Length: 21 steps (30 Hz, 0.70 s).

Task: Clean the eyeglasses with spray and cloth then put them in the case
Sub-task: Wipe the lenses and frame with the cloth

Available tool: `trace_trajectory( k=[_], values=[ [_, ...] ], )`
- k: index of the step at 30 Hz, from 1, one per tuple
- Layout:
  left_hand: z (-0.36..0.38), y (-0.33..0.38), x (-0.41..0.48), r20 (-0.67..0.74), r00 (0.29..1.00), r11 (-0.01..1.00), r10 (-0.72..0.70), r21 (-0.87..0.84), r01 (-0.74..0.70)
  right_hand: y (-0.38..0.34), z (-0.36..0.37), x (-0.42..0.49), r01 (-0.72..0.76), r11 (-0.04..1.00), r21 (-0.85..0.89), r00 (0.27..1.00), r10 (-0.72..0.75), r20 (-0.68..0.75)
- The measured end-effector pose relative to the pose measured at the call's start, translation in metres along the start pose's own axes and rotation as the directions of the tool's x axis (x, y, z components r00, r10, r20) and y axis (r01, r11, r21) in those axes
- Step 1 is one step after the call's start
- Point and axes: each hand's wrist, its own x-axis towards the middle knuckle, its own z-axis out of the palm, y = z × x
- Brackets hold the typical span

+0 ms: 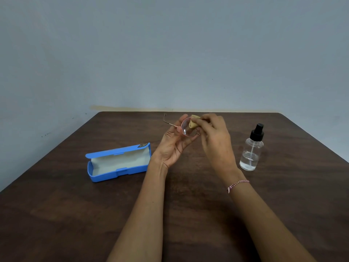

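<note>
Cloth on a lens, above the desk's far edge

The left hand [174, 142] pinches the eyeglasses [184, 128] by the frame; the right hand [215, 137] pinches a tan cloth [194, 123] against one lens (pink-rimmed). Open blue case [118, 163] sits left, spray bottle [252, 148] right on the desk [56, 214].

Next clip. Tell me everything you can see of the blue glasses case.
The blue glasses case is a long, hard-looking box, seemingly plastic, with a hinged lid standing open at the back. Its lining is pale grey-white and the inside is empty. A small dark logo patch sits at the lid's right end. It lies flat on the dark wooden table, left of the left hand, which does not touch it.
</note>
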Motion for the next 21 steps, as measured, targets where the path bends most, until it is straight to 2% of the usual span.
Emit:
trace_trajectory(
  k=[5, 11, 16, 21],
  values=[
    [0.001, 0.001, -0.002, -0.001, 1.000, 1.000, -0.012, 0.013, 0.012, -0.006, 0.004, -0.001, 0.078, 0.996, 0.031, 0.995, -0.080, 0.055],
    [0.002, 0.003, -0.002, 0.010, 1.000, 1.000, 0.026, 0.000, -0.026, -0.004, 0.001, 0.001, -0.005, 1.000, -0.004, 1.000, 0.005, 0.027],
    [0.002, 0.002, -0.003, 0.032, 0.999, 1.000, 0.006, -0.025, -0.005, -0.011, 0.005, 0.000, 0.082, 0.996, 0.042, 0.994, -0.085, 0.069],
    [0.005, 0.004, -0.001, 0.015, 0.997, 0.997, 0.075, 0.034, -0.075, 0.001, 0.000, 0.002, -0.004, 1.000, -0.029, 1.000, 0.005, 0.026]
  ],
)
